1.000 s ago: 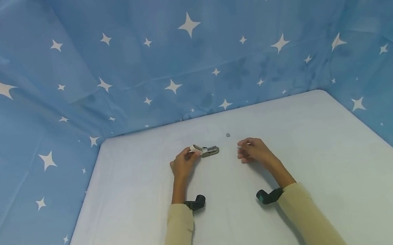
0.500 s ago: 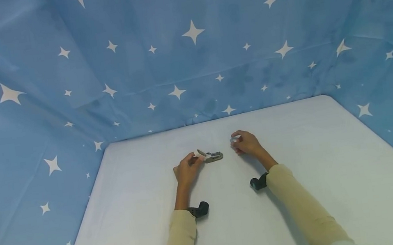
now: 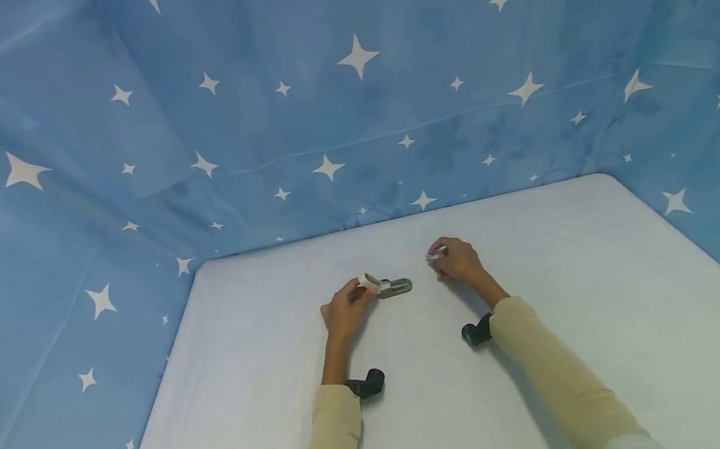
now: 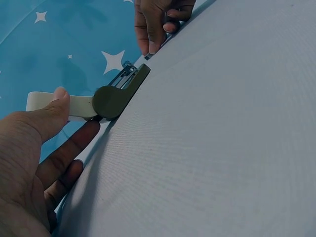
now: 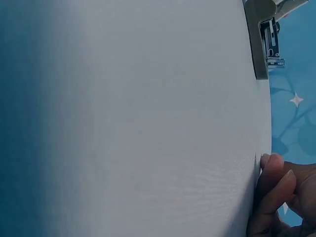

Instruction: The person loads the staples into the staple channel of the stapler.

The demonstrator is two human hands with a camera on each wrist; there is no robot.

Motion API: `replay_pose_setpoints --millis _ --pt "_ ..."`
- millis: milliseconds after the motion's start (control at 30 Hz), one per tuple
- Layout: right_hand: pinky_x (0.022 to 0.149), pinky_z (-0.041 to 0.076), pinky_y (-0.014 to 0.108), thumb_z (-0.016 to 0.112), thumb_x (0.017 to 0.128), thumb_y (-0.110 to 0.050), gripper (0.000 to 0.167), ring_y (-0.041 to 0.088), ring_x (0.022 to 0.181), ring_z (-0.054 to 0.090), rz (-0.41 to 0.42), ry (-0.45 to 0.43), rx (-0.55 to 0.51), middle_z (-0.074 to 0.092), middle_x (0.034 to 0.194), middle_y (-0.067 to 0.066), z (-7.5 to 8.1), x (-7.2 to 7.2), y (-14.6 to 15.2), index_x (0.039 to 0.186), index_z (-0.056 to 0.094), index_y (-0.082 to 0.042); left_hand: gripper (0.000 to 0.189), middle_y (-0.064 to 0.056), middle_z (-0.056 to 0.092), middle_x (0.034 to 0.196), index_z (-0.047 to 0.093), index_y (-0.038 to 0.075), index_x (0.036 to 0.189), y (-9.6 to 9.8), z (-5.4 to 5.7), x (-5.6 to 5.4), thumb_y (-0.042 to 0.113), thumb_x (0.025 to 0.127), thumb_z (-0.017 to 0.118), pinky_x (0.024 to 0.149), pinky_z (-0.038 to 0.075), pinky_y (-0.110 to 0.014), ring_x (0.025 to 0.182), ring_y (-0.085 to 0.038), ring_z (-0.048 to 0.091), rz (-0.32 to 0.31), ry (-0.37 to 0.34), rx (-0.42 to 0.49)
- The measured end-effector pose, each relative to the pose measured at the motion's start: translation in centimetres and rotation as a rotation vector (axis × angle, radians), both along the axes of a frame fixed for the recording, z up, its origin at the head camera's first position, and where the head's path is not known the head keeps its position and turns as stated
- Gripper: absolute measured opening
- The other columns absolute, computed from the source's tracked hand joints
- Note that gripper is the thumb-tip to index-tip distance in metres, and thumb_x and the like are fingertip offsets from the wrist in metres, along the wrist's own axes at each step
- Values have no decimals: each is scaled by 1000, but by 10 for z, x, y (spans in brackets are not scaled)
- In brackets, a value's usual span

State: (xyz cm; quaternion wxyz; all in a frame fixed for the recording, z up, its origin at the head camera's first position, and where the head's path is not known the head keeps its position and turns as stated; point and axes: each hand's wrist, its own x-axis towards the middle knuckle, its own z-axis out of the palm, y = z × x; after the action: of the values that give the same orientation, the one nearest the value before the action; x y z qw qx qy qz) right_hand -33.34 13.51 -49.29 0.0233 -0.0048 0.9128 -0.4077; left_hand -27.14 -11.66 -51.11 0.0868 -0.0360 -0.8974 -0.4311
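Observation:
A stapler (image 3: 397,287) with a green base and a white top lies on the white table, its top swung up and back so the metal magazine shows. My left hand (image 3: 344,314) grips the raised white top (image 4: 81,105) between thumb and fingers. To the right of the stapler and slightly farther off, my right hand (image 3: 460,262) is low over the table. Its thumb and forefinger pinch a small grey staple strip (image 4: 147,57), mostly hidden by the fingertips. In the right wrist view the right hand (image 5: 279,197) appears at the lower right, apart from the stapler (image 5: 257,42).
A blue curtain with white stars (image 3: 364,102) hangs along the far and side edges of the white table (image 3: 268,358). Each wrist wears a dark camera mount, one left (image 3: 369,383) and one right (image 3: 478,331).
My right hand has moved forward and slightly left to the small grey strip that lay loose on the table, and its fingers have closed on it. The left hand keeps holding the stapler's top.

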Motion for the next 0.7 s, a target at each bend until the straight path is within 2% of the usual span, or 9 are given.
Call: replay_pose_setpoints --millis 133,400,533,700 --pt "51 43 23 65 91 -13 20 9 50 57 -7 -15 0 64 67 4 2 -1 0 108 64 -3 36 -2 76 105 70 18 116 0 1 0 44 91 66 87 30 -46 111 -25 66 7 -3 -12" --pt "54 42 24 64 92 -18 19 8 51 58 -42 -13 48 61 77 5 1 -2 -4 106 63 -5 35 -3 76 105 70 17 114 -2 2 0 43 91 66 86 30 -46 112 -26 66 15 -4 -14" --pt "57 41 26 63 93 -20 19 7 51 59 -64 -15 73 65 77 5 3 0 -4 103 65 -4 36 -3 76 107 70 18 115 0 0 -1 44 91 65 88 30 -47 113 -26 66 8 -11 -8" --pt "58 45 25 61 93 -19 21 7 52 59 -74 -31 20 68 78 8 5 1 -3 102 66 0 35 -2 75 108 70 19 115 0 0 -1 44 92 64 88 30 -47 112 -25 66 0 -10 -4"
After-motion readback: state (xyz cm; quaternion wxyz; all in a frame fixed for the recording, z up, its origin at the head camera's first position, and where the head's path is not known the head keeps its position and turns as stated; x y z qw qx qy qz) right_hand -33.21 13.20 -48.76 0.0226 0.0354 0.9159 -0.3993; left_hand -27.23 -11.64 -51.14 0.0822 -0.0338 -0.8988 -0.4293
